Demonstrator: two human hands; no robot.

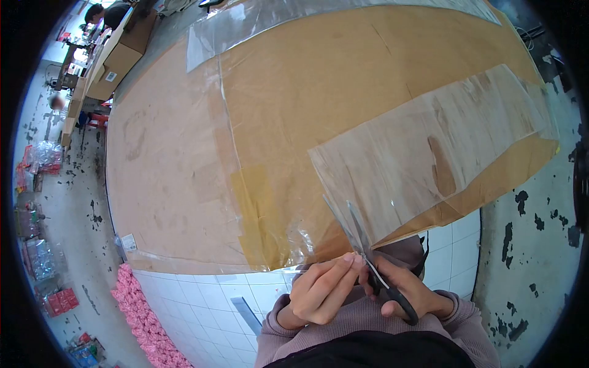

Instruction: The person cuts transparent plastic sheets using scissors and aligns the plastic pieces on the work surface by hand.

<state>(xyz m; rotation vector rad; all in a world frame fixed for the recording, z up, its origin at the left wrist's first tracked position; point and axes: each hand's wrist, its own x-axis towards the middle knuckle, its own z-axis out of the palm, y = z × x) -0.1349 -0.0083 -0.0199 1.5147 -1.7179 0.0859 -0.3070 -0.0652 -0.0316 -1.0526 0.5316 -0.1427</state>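
Observation:
In the head view my right hand (405, 287) is wrapped round the black handles of a pair of scissors (359, 232). The two blades point up and away from me and stand apart, over the near edge of the table. Close beside them my left hand (325, 288) is closed in a pinch, fingertips near the scissors' pivot. What it pinches, if anything, is too small to make out. Just beyond the blades lies a clear plastic sheet (392, 153), flat on the brown-covered table (294, 92).
Another clear plastic sheet (264, 21) runs along the far edge. Yellowish tape (264, 214) crosses the table covering near the front. Pink bumpy material (144, 313) lies at lower left, and bagged items (42, 257) sit on the floor. Cardboard boxes (116, 64) and a person (113, 15) are at upper left.

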